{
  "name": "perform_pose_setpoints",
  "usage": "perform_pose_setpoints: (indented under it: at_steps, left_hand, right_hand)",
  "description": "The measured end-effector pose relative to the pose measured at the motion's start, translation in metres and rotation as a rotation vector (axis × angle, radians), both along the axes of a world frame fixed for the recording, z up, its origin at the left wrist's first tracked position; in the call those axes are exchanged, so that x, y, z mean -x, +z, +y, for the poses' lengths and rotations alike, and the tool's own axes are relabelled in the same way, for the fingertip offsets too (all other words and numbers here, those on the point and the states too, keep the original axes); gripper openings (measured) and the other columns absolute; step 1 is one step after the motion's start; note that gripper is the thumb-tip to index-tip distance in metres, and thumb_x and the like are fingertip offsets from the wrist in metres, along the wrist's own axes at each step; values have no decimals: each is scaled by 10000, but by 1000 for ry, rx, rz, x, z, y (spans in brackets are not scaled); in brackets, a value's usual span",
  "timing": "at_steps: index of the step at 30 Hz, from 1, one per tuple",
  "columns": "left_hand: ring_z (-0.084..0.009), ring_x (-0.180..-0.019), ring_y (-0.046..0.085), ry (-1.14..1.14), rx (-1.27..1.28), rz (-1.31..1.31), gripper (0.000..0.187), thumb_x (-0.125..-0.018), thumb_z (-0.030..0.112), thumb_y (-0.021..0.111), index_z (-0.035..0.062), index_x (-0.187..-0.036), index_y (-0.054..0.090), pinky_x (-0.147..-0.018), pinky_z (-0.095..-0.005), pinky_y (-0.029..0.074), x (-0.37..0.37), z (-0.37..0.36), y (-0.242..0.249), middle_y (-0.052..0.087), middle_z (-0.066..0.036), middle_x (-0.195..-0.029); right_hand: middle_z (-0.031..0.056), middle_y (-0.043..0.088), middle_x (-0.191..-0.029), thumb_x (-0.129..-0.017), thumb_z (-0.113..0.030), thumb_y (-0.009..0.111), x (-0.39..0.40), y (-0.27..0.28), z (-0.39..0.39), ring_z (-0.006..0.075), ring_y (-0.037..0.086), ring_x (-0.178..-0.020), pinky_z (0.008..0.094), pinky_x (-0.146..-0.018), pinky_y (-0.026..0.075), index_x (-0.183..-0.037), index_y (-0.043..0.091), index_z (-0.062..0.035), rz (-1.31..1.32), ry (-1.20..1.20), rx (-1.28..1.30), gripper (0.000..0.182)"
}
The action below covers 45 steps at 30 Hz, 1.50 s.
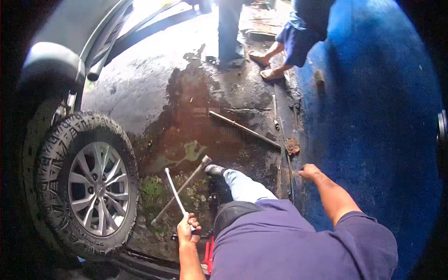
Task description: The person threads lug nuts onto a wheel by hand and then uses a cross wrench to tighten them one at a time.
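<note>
My left hand (189, 227) is wrapped round one arm of a four-way lug wrench (176, 192), a metal cross whose other arms reach out over the wet floor. To its left stands a wheel (100, 186) with a silver multi-spoke rim and a chunky black tyre, mounted on a vehicle. My right hand (309, 172) hangs out to the right with its fingers curled in, beside the blue wall and apart from the wrench. No object shows in it.
A long rod (245, 129) lies across the floor (140, 107). Near the blue wall (368, 140) is a brown clump (292, 146). Part of a red object (208, 254) shows by my left forearm. Another person in sandals (270, 73) stands at the far right.
</note>
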State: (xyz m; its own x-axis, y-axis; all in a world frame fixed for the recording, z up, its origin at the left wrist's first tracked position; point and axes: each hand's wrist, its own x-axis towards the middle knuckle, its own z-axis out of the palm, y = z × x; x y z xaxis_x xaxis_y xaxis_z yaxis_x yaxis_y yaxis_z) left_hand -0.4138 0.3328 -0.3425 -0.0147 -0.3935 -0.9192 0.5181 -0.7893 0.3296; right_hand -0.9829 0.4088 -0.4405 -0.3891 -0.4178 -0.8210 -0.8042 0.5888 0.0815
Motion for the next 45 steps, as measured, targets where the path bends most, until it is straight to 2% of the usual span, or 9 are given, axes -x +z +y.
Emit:
perform_pose_setpoints:
  at_steps: [7,13,19,23,27,33,38,39,45]
  left_hand:
    - [-83,-530,471,-269,-4,-94,212,-965,262,521,77,-874,569,-482,-259,391,25,11,-19,476,52,-646]
    - [-167,-582,532,-552,47,-46,122,-916,159,491,87,-818,505,-491,-334,436,110,-47,-14,492,-25,-665]
    - [-279,-715,594,-432,-68,25,155,-916,186,470,68,-818,490,-688,-432,489,299,-79,-6,525,-73,-688]
    - [-232,-766,602,-660,33,23,193,-908,193,505,33,-953,604,-717,-403,487,407,-88,-21,613,-89,-867]
    - [-152,-608,538,-829,105,2,141,-902,148,491,82,-823,588,-572,-316,469,504,-110,-122,517,-37,-657]
    - [-185,-566,552,-862,63,-127,161,-896,156,458,63,-807,554,-472,-343,436,680,-127,-190,542,-72,-694]
    - [-262,-634,667,-1412,306,-444,273,-928,220,456,12,-907,631,-555,-420,510,771,-118,-330,660,-143,-782]
    - [-292,-764,690,-1286,161,-403,322,-933,243,428,10,-931,651,-642,-423,525,802,-114,-235,683,-165,-852]
    - [-381,-1067,636,-1386,293,-428,426,-894,223,461,-19,-1219,594,-888,-438,502,897,-97,-284,646,-246,-1149]
  right_hand:
    - [203,634,-1199,-872,-393,591,32,35,86,340,589,-1155,430,-987,464,-1139,674,-48,7,-260,249,444]
    - [195,638,-1188,-864,-426,570,-17,108,-3,353,599,-1124,464,-951,480,-1279,587,-141,-136,-54,401,504]
    - [207,652,-1138,-828,-262,590,-77,186,-88,368,624,-1063,474,-902,500,-1370,487,-131,-555,211,642,568]
    - [226,662,-1084,-783,-179,555,-49,114,-93,375,632,-1043,480,-873,511,-1324,490,-116,-567,-34,781,548]
    - [181,676,-1064,-778,-188,556,47,71,-82,378,647,-994,479,-854,517,-1260,519,-109,-451,-376,798,490]
    - [219,663,-1095,-814,-186,555,165,24,9,365,631,-1052,433,-936,484,-1221,601,-38,-222,-712,772,435]
    - [212,683,-1009,-828,-171,588,215,18,95,359,657,-984,411,-882,507,-1191,623,-31,-90,-1048,531,391]
    - [212,684,-1008,-836,-171,591,217,14,115,358,658,-979,414,-880,507,-1190,623,-31,-65,-1062,507,382]
    - [202,688,-1020,-850,-181,620,210,-8,163,355,658,-974,423,-880,505,-1181,624,-31,-79,-1170,351,364]
